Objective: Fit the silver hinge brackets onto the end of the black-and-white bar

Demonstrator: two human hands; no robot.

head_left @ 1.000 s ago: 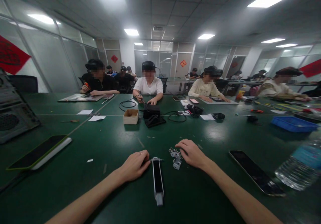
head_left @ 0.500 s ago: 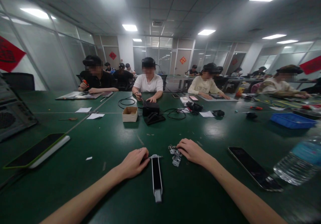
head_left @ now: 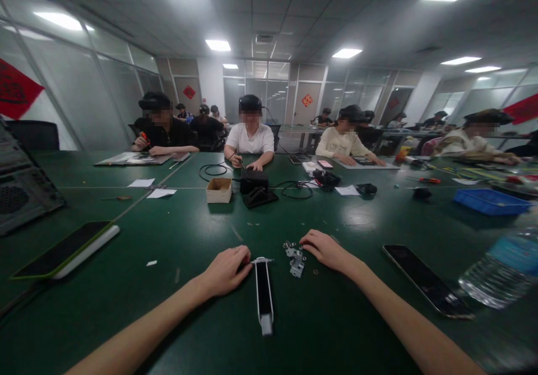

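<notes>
My left hand [head_left: 229, 271] is closed, thumb and fingers together at the left end of a thin metal rod [head_left: 268, 260]. That rod crosses the far end of a long, narrow white frame with a black middle [head_left: 264, 292], lying flat with a pale block at its near end. To the right is a small heap of grey metal brackets [head_left: 296, 265] with little rings and nuts [head_left: 289, 245] at its far side. Fingertips of my right hand [head_left: 323, 247] are drawn together at the heap's right edge; whatever they may pinch is too small to make out.
A black phone [head_left: 424, 279] and a water bottle [head_left: 498, 271] lie at the right, a blue tray [head_left: 490, 202] behind them. Another phone [head_left: 63, 251] is at the left. Across the green table, a small box [head_left: 219, 191] stands before a co-worker [head_left: 251, 139].
My right hand has shifted slightly away from the brackets, to the right, uncovering a small ring on the table. My left hand stays at the rod.
</notes>
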